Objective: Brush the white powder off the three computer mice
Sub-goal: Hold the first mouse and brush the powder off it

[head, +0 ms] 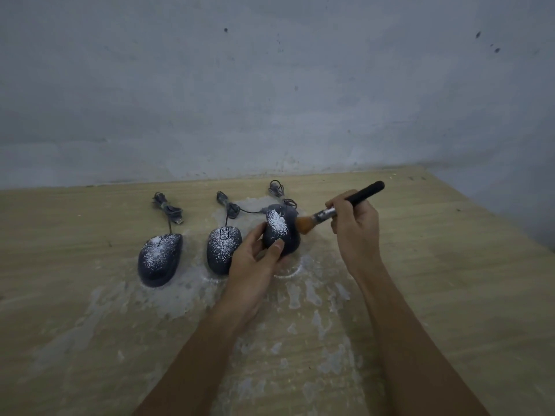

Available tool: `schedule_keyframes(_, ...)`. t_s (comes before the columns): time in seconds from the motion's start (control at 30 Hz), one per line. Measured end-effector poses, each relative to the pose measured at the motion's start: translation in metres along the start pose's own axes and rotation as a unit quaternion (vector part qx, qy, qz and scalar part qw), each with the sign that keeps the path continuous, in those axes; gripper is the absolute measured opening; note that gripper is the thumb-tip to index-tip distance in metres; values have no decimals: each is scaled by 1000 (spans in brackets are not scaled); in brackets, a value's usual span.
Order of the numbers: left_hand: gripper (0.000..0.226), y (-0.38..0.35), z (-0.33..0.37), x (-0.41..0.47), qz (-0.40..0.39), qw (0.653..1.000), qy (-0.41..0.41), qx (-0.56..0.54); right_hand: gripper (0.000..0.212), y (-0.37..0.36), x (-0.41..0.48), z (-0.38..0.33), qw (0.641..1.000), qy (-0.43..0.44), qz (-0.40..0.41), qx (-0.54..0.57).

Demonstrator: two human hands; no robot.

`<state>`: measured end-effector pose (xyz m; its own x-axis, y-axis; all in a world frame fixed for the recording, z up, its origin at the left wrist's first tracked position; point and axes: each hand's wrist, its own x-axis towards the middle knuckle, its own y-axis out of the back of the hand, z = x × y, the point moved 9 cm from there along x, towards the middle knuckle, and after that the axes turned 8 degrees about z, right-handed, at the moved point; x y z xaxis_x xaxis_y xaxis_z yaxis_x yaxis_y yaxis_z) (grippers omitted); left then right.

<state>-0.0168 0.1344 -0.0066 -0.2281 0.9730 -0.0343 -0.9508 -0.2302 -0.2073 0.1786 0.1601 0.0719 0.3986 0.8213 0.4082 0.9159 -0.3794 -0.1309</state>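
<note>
The left hand point(255, 259) is clamped on the right-hand mouse point(280, 232), fingers curled around its near end with the thumb pressed against its side, tipping it so its back faces up and to the left. A dense patch of white powder point(276, 225) still covers the upper left of that mouse, while its right flank looks dark and mostly bare. The right hand point(354, 223) is closed around a brush point(336, 210) — black handle pointing up and to the right, metal ferrule just past the fingers, tan bristles point(304, 225) touching the mouse's right side.

To the left, on the wooden bench point(450, 265), the middle mouse point(222, 250) lies flat, just beside the left hand and partly hidden by it, speckled with powder around its scroll wheel. The left mouse point(159, 259) sits apart from it, also dusted white — heaviest near its front. Each mouse trails a cable to a bundled coil point(168, 207) nearer the wall point(270, 85). Smeared powder marks the bench around and in front of the mice.
</note>
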Motion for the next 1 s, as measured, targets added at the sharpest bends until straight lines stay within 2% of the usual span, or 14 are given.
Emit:
schedule_keyframes(0.13, 52, -1, 3, -3, -7, 1000, 0, -7, 22, -8, -2, -2, 999, 27, -29, -27)
schedule_keyframes(0.23, 53, -3, 4, -3, -10, 1000, -1, -10, 17, -16, -6, 0, 995, 41, -62, -68)
schedule_keyframes(0.43, 55, -2, 2, -2, -18, 1000, 2, 1, 17, -2, -2, -1, 1000, 18, 2, -16)
schedule_keyframes(0.57, 54, -1, 0, -1, -15, 1000, 0, 4, 24, -10, -4, -6, 998, 37, -25, -40)
schedule_keyframes(0.67, 54, -1, 0, -2, -14, 1000, -5, 9, 15, -16, -7, -5, 992, 57, -54, -94)
schedule_keyframes(0.8, 55, -1, -1, -1, -10, 1000, -7, 11, 14, -5, -4, -6, 996, 51, -4, -75)
schedule_keyframes(0.87, 54, 0, 0, -1, -8, 1000, -7, 9, 13, -7, -4, -10, 996, 58, -15, -64)
schedule_keyframes(0.93, 55, 0, 0, -2, -8, 1000, -7, 12, 12, -13, -7, -13, 991, 82, -45, -99)
schedule_keyframes(1.0, 56, 0, 1, -2, -7, 1000, -10, 14, 15, -14, -9, -14, 988, 90, -41, -118)
